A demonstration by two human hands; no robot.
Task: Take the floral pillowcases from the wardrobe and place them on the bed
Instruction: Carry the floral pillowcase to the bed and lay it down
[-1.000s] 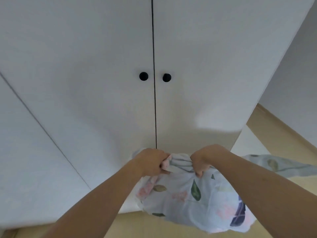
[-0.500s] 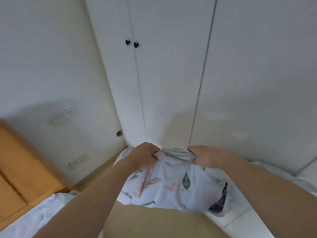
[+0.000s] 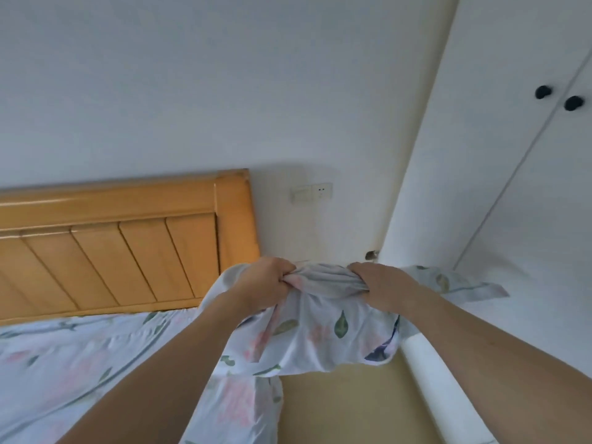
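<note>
Gripping a bunched floral pillowcase [image 3: 320, 331], both hands sit near the middle of the view, with bare forearms reaching in from 5 and 7 o'clock. The left hand [image 3: 264, 283] has its fingers curled tight round the gathered top edge of the cloth; the right hand [image 3: 381, 286] does the same just beside it, a short twisted band of fabric stretched between the two fists. The rest of the pillowcase hangs loose below the hands in mid-air, and one corner trails out toward 3 o'clock.

At 8 o'clock lies the bed [image 3: 80, 363], covered in a matching floral sheet whose near corner drapes down at 6 o'clock, below the left forearm. The wooden headboard [image 3: 121, 238] stands at 9 o'clock against a white wall [image 3: 192, 91]. A wall socket [image 3: 311, 192] sits just past the headboard's right edge.

The white wardrobe [image 3: 480, 187] fills the 2 to 3 o'clock side, doors closed, two black knobs [image 3: 559, 97] at the far right. Between the bed's edge and the wardrobe, a strip of bare tan floor [image 3: 346, 408] opens at 5 o'clock.
</note>
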